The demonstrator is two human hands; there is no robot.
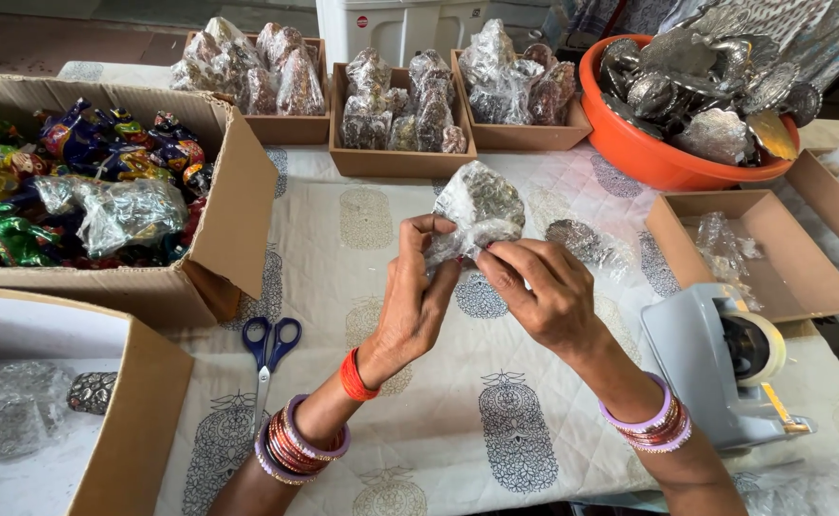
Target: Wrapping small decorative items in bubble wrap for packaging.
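Head cam looks down on both hands pinching a lumpy silver ornament wrapped in crinkly clear plastic [480, 210] above the quilted printed tablecloth [525, 420]. Left hand [418, 296] grips its lower edge, right hand [541, 287] nips the wrap just beside it; blue-handled scissors [268, 346] and a grey tape dispenser [716, 363] lie near.

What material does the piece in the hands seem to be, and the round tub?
Piece: likely silvery metal, embossed and shiny, under clear crinkly plastic film that glints. Both hands hold it, left, right. Tub: probably plastic, smooth glossy orange.
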